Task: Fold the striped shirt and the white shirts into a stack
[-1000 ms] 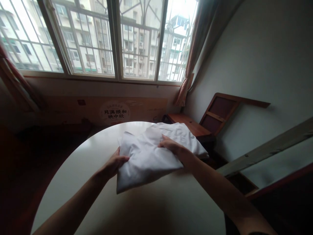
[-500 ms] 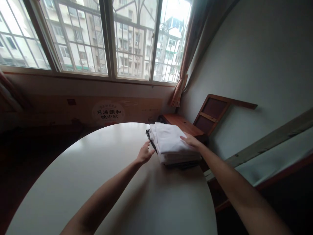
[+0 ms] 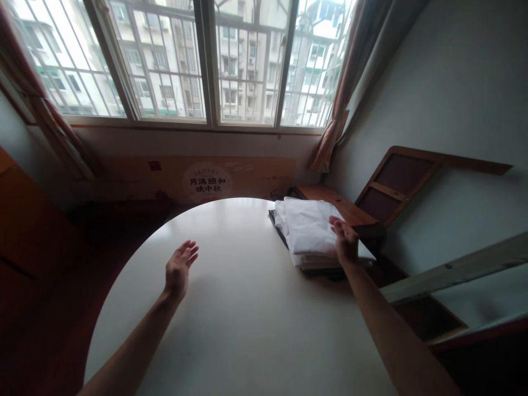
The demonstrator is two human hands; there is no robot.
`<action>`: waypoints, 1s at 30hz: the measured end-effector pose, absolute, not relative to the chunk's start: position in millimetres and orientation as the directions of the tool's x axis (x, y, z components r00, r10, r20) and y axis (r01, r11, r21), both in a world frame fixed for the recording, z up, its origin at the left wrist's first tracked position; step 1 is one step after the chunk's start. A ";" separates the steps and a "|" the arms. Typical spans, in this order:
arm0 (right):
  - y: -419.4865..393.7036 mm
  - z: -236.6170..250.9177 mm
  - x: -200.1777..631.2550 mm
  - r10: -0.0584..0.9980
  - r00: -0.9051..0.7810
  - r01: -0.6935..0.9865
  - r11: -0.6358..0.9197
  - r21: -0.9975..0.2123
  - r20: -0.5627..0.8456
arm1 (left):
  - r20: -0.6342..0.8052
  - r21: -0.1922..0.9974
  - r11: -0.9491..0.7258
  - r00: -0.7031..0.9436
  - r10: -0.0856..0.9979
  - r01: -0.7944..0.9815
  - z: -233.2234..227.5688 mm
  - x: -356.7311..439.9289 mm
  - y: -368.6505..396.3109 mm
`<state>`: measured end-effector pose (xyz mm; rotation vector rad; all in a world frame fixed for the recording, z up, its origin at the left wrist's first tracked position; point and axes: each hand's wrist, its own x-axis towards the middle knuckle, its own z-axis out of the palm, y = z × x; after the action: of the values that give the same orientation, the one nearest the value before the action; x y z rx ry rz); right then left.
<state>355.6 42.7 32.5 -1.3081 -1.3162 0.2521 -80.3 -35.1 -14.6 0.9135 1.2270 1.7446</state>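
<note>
Right hand was open, fingers loose, just over the near edge of the soft white folded cloth stack at 2 o'clock on the smooth round pale table, left hand open, empty at 10.

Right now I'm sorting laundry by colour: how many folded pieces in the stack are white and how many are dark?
White folded garment on top: 1
Dark folded piece at the bottom: at least 1; layers between are unclear
Total: at least 2

Dim rm, backlit by window, edges warped.
</note>
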 end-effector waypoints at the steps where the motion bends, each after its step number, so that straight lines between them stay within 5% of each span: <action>1: 30.2 35.5 339.8 0.747 0.335 0.439 0.415 -0.797 0.573 | 0.152 0.946 -0.262 -0.448 0.881 -0.193 -7.8 -88.5 -43.1; 4: -17.8 39.6 292.7 0.767 0.117 0.421 0.538 -0.731 0.631 | 0.434 0.896 -0.439 -0.362 0.825 0.073 12.5 -101.6 -74.8; 6: -50.3 34.8 267.4 0.781 -0.315 0.523 0.617 -0.588 0.539 | 0.555 0.782 -0.503 -0.043 0.831 0.369 19.6 -101.9 -97.4; 8: -74.5 23.9 249.4 0.644 -0.705 0.503 0.749 -0.430 0.297 | 0.425 0.575 -0.565 0.374 0.824 0.591 18.4 -98.2 -114.6; 10: -87.1 10.8 238.3 0.483 -0.871 0.421 0.829 -0.368 0.089 | 0.181 0.387 -0.652 0.640 0.747 0.652 10.6 -93.6 -123.4; 14: -89.1 -5.7 231.2 0.460 -0.887 0.439 0.801 -0.407 -0.051 | -0.029 0.300 -0.714 0.755 0.655 0.632 -7.7 -89.9 -123.0; 30: -87.0 -4.9 232.1 0.481 -0.873 0.463 0.762 -0.452 -0.083 | -0.031 0.299 -0.709 0.750 0.661 0.638 -16.5 -92.9 -118.1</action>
<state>232.1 -87.0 -4.9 -0.7803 -2.9133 0.7318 -92.9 -118.1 -16.5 2.6582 1.0119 0.1135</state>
